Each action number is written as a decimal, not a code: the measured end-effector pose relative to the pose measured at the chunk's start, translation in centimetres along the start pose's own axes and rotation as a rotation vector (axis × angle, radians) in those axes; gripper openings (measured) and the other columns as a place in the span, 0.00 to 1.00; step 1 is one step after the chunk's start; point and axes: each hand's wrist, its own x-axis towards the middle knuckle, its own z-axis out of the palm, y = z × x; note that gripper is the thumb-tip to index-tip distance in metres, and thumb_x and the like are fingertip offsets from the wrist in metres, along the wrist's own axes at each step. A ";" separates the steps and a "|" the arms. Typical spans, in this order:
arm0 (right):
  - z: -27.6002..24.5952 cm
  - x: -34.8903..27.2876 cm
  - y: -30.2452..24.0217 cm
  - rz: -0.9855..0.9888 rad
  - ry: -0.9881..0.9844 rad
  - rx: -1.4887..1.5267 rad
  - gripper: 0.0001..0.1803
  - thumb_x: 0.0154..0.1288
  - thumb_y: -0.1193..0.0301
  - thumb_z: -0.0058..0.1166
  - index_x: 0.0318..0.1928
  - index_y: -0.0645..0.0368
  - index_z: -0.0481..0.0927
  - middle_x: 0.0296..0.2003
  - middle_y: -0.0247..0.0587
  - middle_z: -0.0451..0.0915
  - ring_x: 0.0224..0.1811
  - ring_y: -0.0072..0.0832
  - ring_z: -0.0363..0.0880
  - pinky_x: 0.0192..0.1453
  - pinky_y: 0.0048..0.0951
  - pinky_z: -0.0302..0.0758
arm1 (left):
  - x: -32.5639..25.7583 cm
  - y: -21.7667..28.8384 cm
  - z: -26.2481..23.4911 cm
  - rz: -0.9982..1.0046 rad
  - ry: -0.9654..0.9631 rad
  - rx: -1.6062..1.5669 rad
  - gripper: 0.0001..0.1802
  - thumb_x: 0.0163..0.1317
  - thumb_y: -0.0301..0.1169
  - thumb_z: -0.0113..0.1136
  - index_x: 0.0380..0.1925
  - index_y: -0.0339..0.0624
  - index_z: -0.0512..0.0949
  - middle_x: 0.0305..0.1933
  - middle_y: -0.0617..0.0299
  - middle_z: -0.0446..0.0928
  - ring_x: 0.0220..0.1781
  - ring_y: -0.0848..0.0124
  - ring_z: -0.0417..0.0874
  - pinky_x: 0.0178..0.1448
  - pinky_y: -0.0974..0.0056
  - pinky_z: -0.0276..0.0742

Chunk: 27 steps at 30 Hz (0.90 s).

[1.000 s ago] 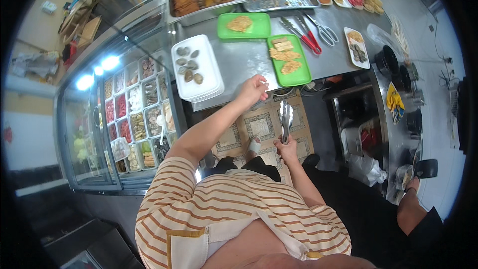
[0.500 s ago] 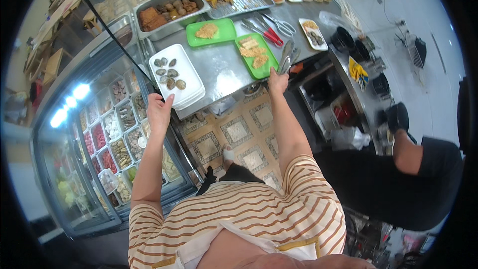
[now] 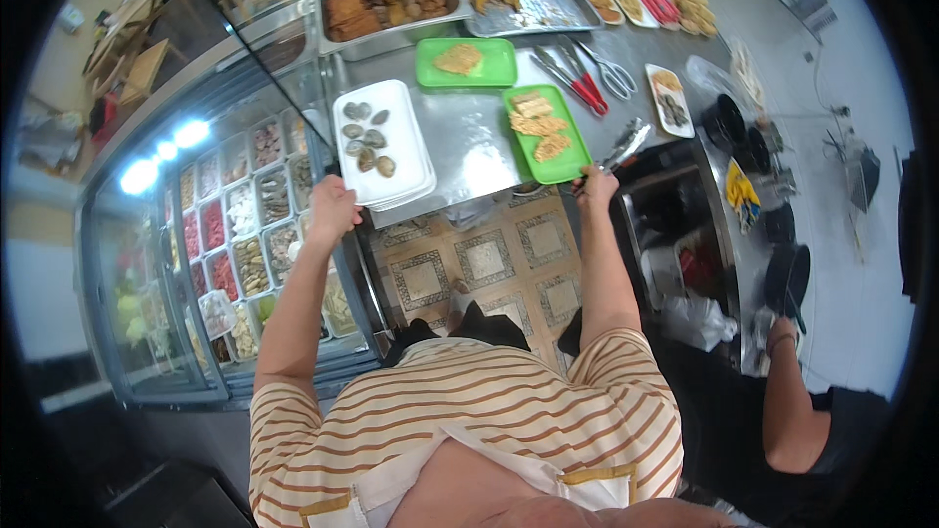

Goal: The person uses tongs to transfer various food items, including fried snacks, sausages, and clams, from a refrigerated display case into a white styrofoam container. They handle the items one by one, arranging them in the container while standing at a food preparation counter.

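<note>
My left hand [image 3: 335, 209] is curled at the near left corner of a stack of white trays [image 3: 416, 168]. What its fingers close on is hidden. Several clams [image 3: 368, 137] lie in the top tray. My right hand [image 3: 595, 186] grips metal tongs [image 3: 626, 145], whose arms point away to the right. It is beside the near end of a green tray [image 3: 569, 168] that holds pieces of pale yellow, fried-looking food [image 3: 538, 125]. Farther back, another green tray [image 3: 469, 80] carries one similar piece.
Red-handled tongs [image 3: 589, 98] and scissors [image 3: 618, 80] lie on the steel counter [image 3: 473, 142]. Behind are a deep steel pan [image 3: 391, 37] and a shallow tray [image 3: 548, 22]. A glass display case [image 3: 245, 244] stands left. At right, another person's hand [image 3: 782, 337] is by a black pan [image 3: 785, 279].
The whole view has shifted, so the counter appears farther right. The tongs in my right hand have swung outward, away from the green tray. My left hand stays at the tray stack's corner.
</note>
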 end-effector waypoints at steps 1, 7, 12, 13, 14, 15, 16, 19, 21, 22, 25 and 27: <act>-0.3 -0.7 0.0 0.003 -0.015 0.010 0.04 0.52 0.82 0.51 0.29 0.61 0.72 0.15 0.35 0.70 0.09 0.26 0.68 0.11 0.29 0.65 | 0.1 -0.9 -0.5 0.009 -0.015 -0.040 0.02 0.58 0.21 0.51 0.31 0.34 0.72 0.20 0.58 0.75 0.12 0.75 0.73 0.12 0.71 0.64; -0.3 -2.4 -3.7 -0.027 -0.052 0.102 0.08 0.52 0.84 0.50 0.32 0.61 0.72 0.17 0.37 0.69 0.10 0.28 0.68 0.12 0.30 0.65 | -0.8 1.8 -0.6 0.025 -0.121 -0.209 0.03 0.61 0.20 0.51 0.35 0.33 0.73 0.22 0.60 0.75 0.14 0.76 0.73 0.13 0.72 0.64; 0.1 -4.4 -9.3 -0.072 -0.038 0.101 0.07 0.53 0.83 0.52 0.32 0.64 0.71 0.17 0.38 0.70 0.11 0.28 0.69 0.12 0.31 0.65 | -2.5 6.5 2.2 0.050 -0.261 -0.195 0.04 0.62 0.20 0.51 0.36 0.32 0.72 0.23 0.59 0.75 0.14 0.76 0.73 0.13 0.72 0.63; -0.7 -4.2 -10.0 -0.085 -0.034 0.086 0.07 0.53 0.83 0.51 0.32 0.63 0.71 0.17 0.37 0.70 0.11 0.28 0.69 0.12 0.31 0.65 | -2.6 7.2 3.4 0.036 -0.298 -0.191 0.04 0.62 0.19 0.50 0.37 0.31 0.72 0.24 0.58 0.76 0.15 0.76 0.73 0.13 0.72 0.63; -1.1 -4.5 -11.1 -0.097 -0.029 0.071 0.07 0.53 0.83 0.51 0.32 0.63 0.71 0.17 0.37 0.70 0.11 0.28 0.69 0.12 0.31 0.65 | -2.6 7.8 4.6 0.022 -0.336 -0.186 0.04 0.62 0.19 0.50 0.37 0.30 0.72 0.25 0.58 0.76 0.15 0.75 0.74 0.13 0.72 0.63; -1.3 -5.4 -12.2 -0.094 -0.033 0.077 0.07 0.53 0.84 0.51 0.32 0.61 0.71 0.17 0.36 0.69 0.11 0.27 0.68 0.12 0.30 0.64 | -2.5 8.0 6.0 0.043 -0.360 -0.169 0.04 0.62 0.19 0.50 0.37 0.31 0.72 0.25 0.57 0.76 0.15 0.75 0.74 0.13 0.72 0.63; -1.5 -5.1 -12.3 -0.092 -0.049 0.073 0.07 0.53 0.84 0.51 0.32 0.61 0.71 0.17 0.36 0.69 0.11 0.27 0.67 0.13 0.30 0.64 | -2.7 8.5 7.4 0.009 -0.371 -0.176 0.04 0.63 0.19 0.50 0.37 0.31 0.72 0.25 0.57 0.76 0.15 0.74 0.75 0.13 0.71 0.63; -3.6 -3.3 -13.1 -0.096 -0.056 0.033 0.08 0.54 0.83 0.51 0.33 0.59 0.71 0.17 0.35 0.69 0.11 0.26 0.68 0.13 0.30 0.64 | -1.4 7.2 12.5 -0.022 -0.418 -0.153 0.04 0.63 0.19 0.49 0.37 0.31 0.72 0.25 0.57 0.76 0.16 0.74 0.75 0.13 0.71 0.64; -4.0 -3.3 -12.9 -0.112 -0.020 -0.003 0.09 0.53 0.83 0.51 0.34 0.58 0.70 0.18 0.35 0.69 0.10 0.25 0.68 0.12 0.29 0.64 | -0.1 5.9 15.7 -0.032 -0.435 -0.137 0.04 0.63 0.19 0.49 0.36 0.31 0.73 0.24 0.57 0.76 0.15 0.75 0.74 0.13 0.71 0.64; -4.6 -2.8 -12.7 -0.118 -0.003 -0.016 0.09 0.53 0.83 0.51 0.34 0.58 0.70 0.18 0.35 0.69 0.10 0.25 0.67 0.12 0.29 0.63 | 0.5 5.3 17.6 -0.018 -0.450 -0.129 0.04 0.63 0.19 0.49 0.36 0.31 0.73 0.25 0.57 0.76 0.16 0.74 0.75 0.13 0.71 0.64; -5.4 -1.4 -11.0 -0.090 -0.036 -0.001 0.11 0.52 0.84 0.50 0.34 0.58 0.70 0.19 0.35 0.69 0.09 0.25 0.66 0.10 0.27 0.62 | 3.3 2.9 22.8 0.033 -0.455 -0.080 0.04 0.63 0.18 0.49 0.35 0.32 0.74 0.24 0.57 0.77 0.15 0.74 0.75 0.13 0.69 0.65; -5.3 -0.5 -9.3 -0.089 -0.040 -0.012 0.11 0.51 0.85 0.50 0.35 0.58 0.70 0.19 0.35 0.69 0.09 0.24 0.66 0.09 0.27 0.62 | 5.1 2.1 25.2 0.047 -0.452 -0.037 0.05 0.61 0.18 0.49 0.34 0.33 0.75 0.24 0.58 0.77 0.16 0.71 0.77 0.14 0.67 0.68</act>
